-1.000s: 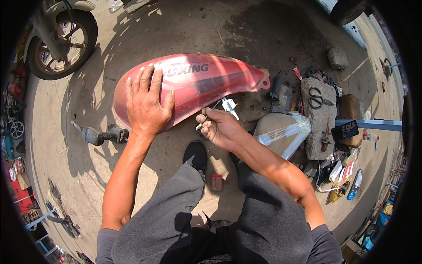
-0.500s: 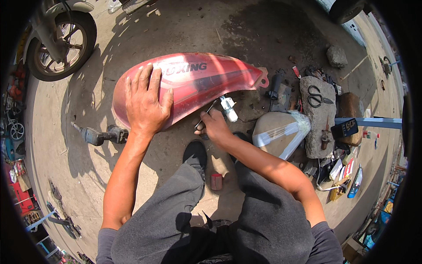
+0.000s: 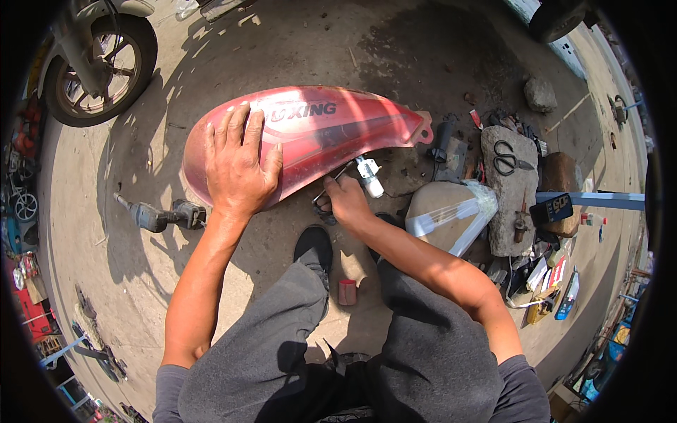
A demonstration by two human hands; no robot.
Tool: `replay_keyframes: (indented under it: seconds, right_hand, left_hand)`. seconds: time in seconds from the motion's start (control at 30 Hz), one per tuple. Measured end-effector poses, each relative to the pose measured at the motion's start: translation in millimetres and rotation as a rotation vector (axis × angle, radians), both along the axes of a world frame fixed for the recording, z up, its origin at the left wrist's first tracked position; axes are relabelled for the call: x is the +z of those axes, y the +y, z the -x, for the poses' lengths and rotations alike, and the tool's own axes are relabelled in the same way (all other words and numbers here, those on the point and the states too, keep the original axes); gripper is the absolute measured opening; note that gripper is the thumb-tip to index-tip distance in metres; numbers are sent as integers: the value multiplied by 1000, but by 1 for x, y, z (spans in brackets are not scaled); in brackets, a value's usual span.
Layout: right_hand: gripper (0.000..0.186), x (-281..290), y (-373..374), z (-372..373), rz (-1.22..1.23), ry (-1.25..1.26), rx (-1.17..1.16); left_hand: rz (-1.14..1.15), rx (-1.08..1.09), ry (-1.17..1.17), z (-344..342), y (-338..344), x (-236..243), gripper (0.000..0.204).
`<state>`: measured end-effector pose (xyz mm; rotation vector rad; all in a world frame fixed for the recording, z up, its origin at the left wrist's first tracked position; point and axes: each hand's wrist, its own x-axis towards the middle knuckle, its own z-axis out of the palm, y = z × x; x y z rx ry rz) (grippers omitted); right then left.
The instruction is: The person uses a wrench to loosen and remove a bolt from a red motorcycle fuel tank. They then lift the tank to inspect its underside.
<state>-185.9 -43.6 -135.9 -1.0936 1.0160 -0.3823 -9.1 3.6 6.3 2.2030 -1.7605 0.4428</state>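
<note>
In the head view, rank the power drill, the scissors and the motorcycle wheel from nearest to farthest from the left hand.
From the left hand, flat on the red fuel tank:
1. Power drill, on the ground just below-left of the hand.
2. Motorcycle wheel, up-left near the picture's edge.
3. Scissors, far right on a flat stone.

One head-worn fisheye view looked steeply down, close over the person's knees, forearms and concrete floor [image 3: 423, 63].

White lettering [image 3: 305, 111] on the red tank; dark digital screen [image 3: 551, 209] at right.
</note>
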Motion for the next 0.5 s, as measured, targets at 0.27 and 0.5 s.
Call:
replay_keyframes:
  seconds: [0.27, 0.5]
  right_hand:
    - [27, 52, -6, 12, -416, -242, 20]
    - [31, 55, -14, 22, -626, -490, 68]
  left_hand:
    - [-11, -1, 3, 0, 1, -1, 56]
    - [-6, -11, -2, 0, 1, 1, 56]
